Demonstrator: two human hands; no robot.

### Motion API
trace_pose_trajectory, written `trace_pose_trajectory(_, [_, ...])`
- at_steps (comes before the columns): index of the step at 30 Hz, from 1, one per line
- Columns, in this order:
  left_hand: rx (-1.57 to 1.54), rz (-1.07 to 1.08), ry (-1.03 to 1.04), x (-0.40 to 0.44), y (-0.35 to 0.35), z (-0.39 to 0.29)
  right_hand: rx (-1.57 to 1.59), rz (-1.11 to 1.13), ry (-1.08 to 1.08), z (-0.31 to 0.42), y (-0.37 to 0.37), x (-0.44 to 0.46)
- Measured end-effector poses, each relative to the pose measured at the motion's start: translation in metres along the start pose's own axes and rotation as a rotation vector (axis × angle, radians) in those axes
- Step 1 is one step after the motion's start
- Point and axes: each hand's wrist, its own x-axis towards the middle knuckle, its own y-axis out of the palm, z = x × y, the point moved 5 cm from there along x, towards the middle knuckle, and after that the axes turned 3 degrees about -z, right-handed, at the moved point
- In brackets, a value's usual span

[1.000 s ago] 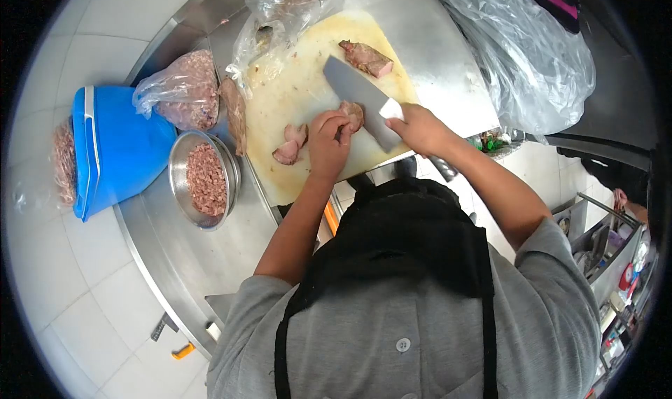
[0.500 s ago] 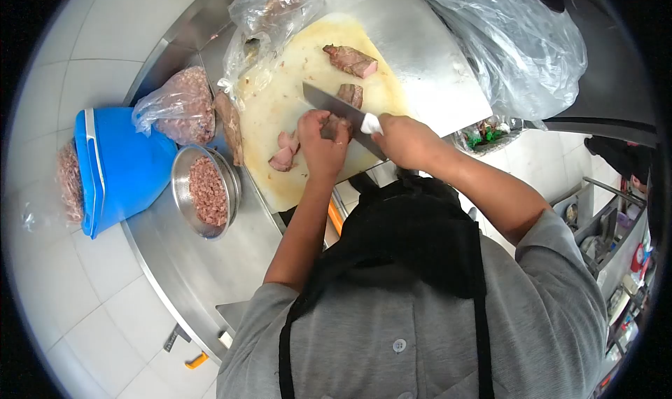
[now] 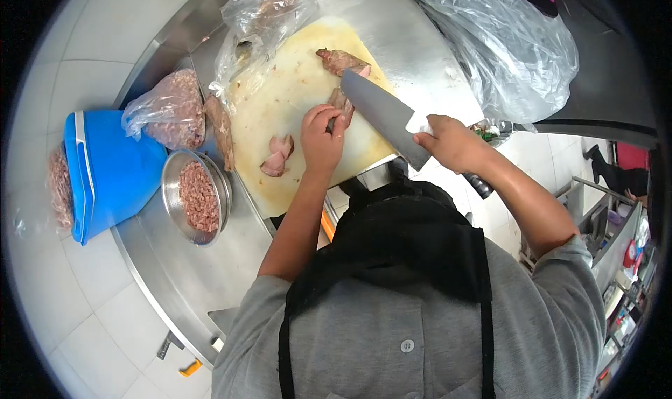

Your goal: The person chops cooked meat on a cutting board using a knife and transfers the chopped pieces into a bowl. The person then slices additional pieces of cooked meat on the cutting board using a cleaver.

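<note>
My right hand (image 3: 451, 145) grips a large kitchen knife (image 3: 381, 110) by its handle, with a small white patch at the heel of the blade. The blade is tilted and raised beside the meat, its tip near a browned chunk of meat (image 3: 339, 61) on the cutting board (image 3: 266, 122). My left hand (image 3: 323, 138) has curled fingers closed on the near end of a smaller piece of meat (image 3: 340, 103); the fingers partly hide it. Left of that hand, cut pieces of meat (image 3: 278, 157) with pink faces lie on the yellowed board.
Along the board's left edge lies a long piece of meat (image 3: 219, 129). Beyond are a metal bowl of diced meat (image 3: 198, 196), a bag of ground meat (image 3: 180, 108) and a blue container (image 3: 115, 171). Plastic bags (image 3: 269, 14) lie behind, with larger clear plastic (image 3: 504, 49) at right.
My right hand has moved right with the knife, and the blade has swung away from my left fingers, showing more of its flat side. My left hand stays at the meat.
</note>
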Motion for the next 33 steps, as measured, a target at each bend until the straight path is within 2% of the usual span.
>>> trace_pose_trajectory(7, [-0.037, 0.059, -0.016, 0.006, -0.001, 0.006, 0.016, 0.145, 0.06, 0.019, 0.0, 0.015])
trace_pose_trajectory(14, [-0.064, 0.09, -0.053, 0.011, -0.003, 0.013, 0.07, 0.129, 0.005, 0.037, 0.017, 0.049])
trace_pose_trajectory(16, [-0.094, 0.112, -0.08, 0.012, -0.004, 0.017, 0.094, 0.214, 0.115, 0.042, 0.022, 0.056])
trace_pose_trajectory(17, [-0.086, 0.108, -0.069, 0.013, -0.004, 0.02, 0.095, 0.209, 0.116, 0.037, 0.033, 0.063])
trace_pose_trajectory(19, [-0.084, 0.11, -0.048, 0.009, -0.003, 0.024, -0.047, -0.05, -0.093, 0.035, 0.051, 0.074])
trace_pose_trajectory(21, [-0.111, 0.123, -0.127, 0.011, -0.003, 0.028, -0.045, -0.07, -0.065, 0.038, 0.049, 0.072])
trace_pose_trajectory(25, [-0.059, 0.091, 0.011, 0.015, -0.005, 0.012, -0.095, -0.089, -0.072, 0.069, 0.052, 0.052])
trace_pose_trajectory(27, [-0.171, -0.003, -0.224, 0.011, 0.0, 0.022, -0.197, -0.035, -0.06, 0.074, 0.054, 0.045])
trace_pose_trajectory(28, [-0.174, -0.002, -0.204, 0.012, -0.003, 0.018, -0.191, -0.054, -0.062, 0.071, 0.052, 0.038])
trace_pose_trajectory(30, [0.133, -0.104, -0.071, 0.014, -0.017, 0.004, -0.156, -0.027, -0.132, 0.056, 0.054, 0.02])
trace_pose_trajectory(32, [0.207, -0.06, -0.044, 0.018, -0.025, 0.008, -0.131, -0.042, -0.168, 0.044, 0.046, 0.001])
trace_pose_trajectory(33, [0.219, -0.078, 0.015, 0.021, -0.027, 0.008, -0.125, -0.078, -0.119, 0.04, 0.036, -0.008])
